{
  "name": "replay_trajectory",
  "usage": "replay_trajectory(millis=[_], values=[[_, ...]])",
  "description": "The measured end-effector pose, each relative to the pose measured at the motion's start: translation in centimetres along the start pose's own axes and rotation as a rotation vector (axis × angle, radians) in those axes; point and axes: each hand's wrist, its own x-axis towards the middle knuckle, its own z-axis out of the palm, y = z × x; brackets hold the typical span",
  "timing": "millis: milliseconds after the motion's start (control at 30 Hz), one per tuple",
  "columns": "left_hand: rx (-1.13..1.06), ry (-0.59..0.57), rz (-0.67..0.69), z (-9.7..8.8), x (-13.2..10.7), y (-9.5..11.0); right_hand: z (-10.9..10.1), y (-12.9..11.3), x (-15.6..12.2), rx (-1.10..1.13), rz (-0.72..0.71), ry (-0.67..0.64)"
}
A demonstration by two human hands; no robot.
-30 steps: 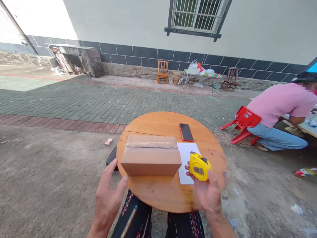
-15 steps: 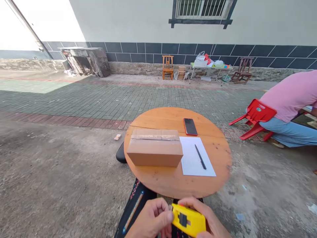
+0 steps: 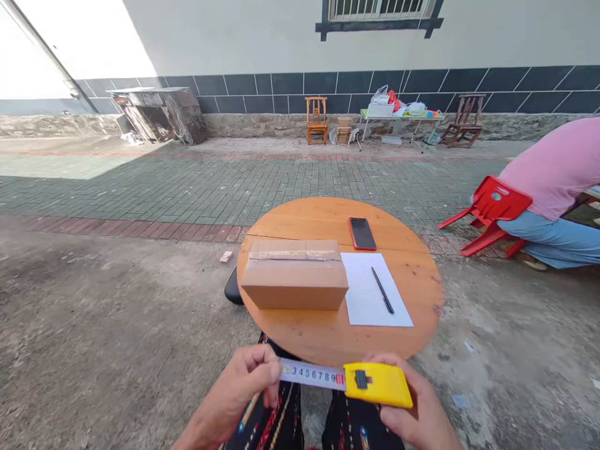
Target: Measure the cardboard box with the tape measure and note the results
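Note:
My right hand [image 3: 422, 415] grips a yellow tape measure [image 3: 379, 384] low in the view, just in front of the round wooden table [image 3: 328, 340]. My left hand [image 3: 244, 387] pinches the end of its white blade [image 3: 312, 375], which is drawn out a short way to the left. On the table a taped cardboard box [image 3: 294, 276] stands at the left. Right of it lies a white sheet of paper [image 3: 368, 300] with a black pen [image 3: 382, 290] on it. A phone in a red case [image 3: 362, 233] lies at the far side.
A person in a pink shirt [image 3: 555, 169] bends over at the right beside a tipped red plastic chair [image 3: 492, 209]. By the far wall stand a wooden chair [image 3: 317, 119], a small cluttered table [image 3: 398, 119] and a dark cabinet [image 3: 159, 115]. A black stool [image 3: 233, 290] pokes out under the table's left edge.
My hands dropped from the tabletop to below its near edge with the tape measure. My left hand took the blade's end and drew it out leftward. The view tilted down slightly.

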Motion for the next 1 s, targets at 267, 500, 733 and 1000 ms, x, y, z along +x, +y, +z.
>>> replay_trajectory(millis=[267, 500, 733, 1000], values=[[0.223, 0.232, 0.225, -6.6, 1.5, 11.5, -3.0, -4.8, 7.1, -0.005, -0.213, 0.358], [0.254, 0.234, 0.168, -9.8, 6.3, 16.2, 0.2, -9.7, 14.9, 0.063, -0.343, 0.360], [0.264, 0.228, 0.086, -11.7, 9.4, 16.3, -0.5, -10.0, 18.1, -0.004, -0.343, 0.375], [0.312, 0.197, 0.044, -12.0, 9.9, 16.6, -2.1, -9.7, 19.1, 0.006, -0.313, 0.427]])
